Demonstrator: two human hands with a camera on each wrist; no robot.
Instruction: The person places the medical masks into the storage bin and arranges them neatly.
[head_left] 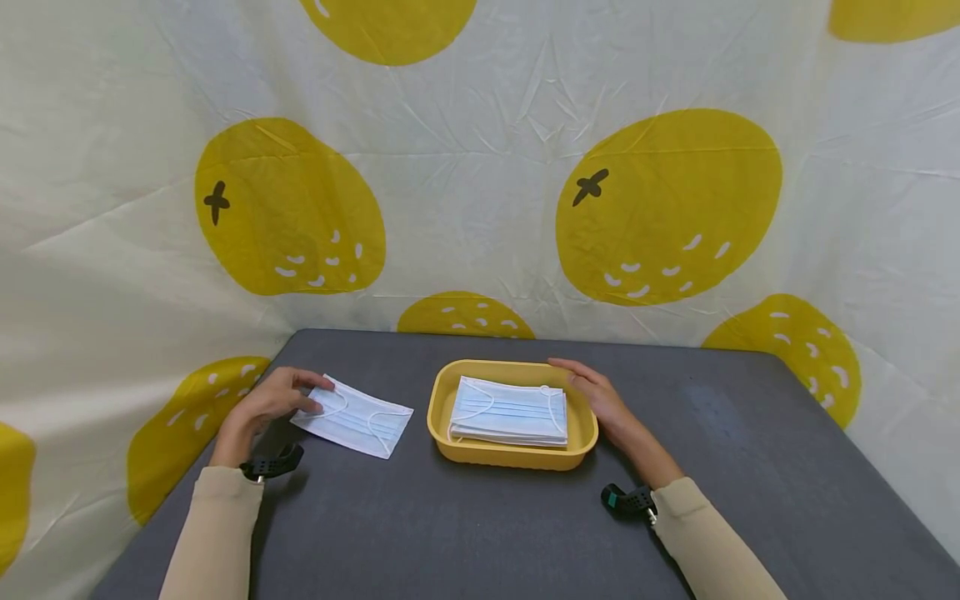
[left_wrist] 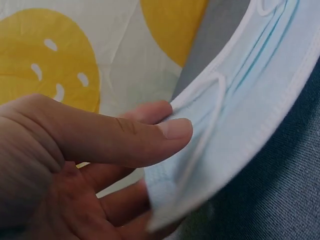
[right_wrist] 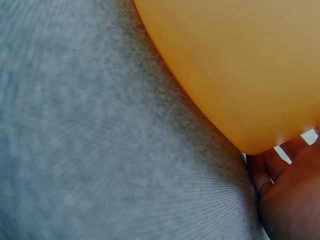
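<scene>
A pale blue disposable face mask point(head_left: 367, 421) with white ear loops lies at a slant on the left of the table. My left hand point(head_left: 283, 393) pinches its left end; in the left wrist view the thumb point(left_wrist: 150, 140) presses on top, with fingers behind. Right of it stands a yellow plastic tray point(head_left: 487, 454) holding a flat stack of face masks point(head_left: 510, 410). My right hand point(head_left: 600, 400) grips the tray's right end near the far corner. In the right wrist view, the tray wall point(right_wrist: 240, 75) partly hides the fingers.
The dark grey table point(head_left: 450, 533) ends at the back against a white curtain point(head_left: 465, 208) printed with yellow fruit. The same curtain hangs along the left and right sides. Black wrist straps point(head_left: 628, 500) sit by both beige sleeves point(head_left: 712, 533).
</scene>
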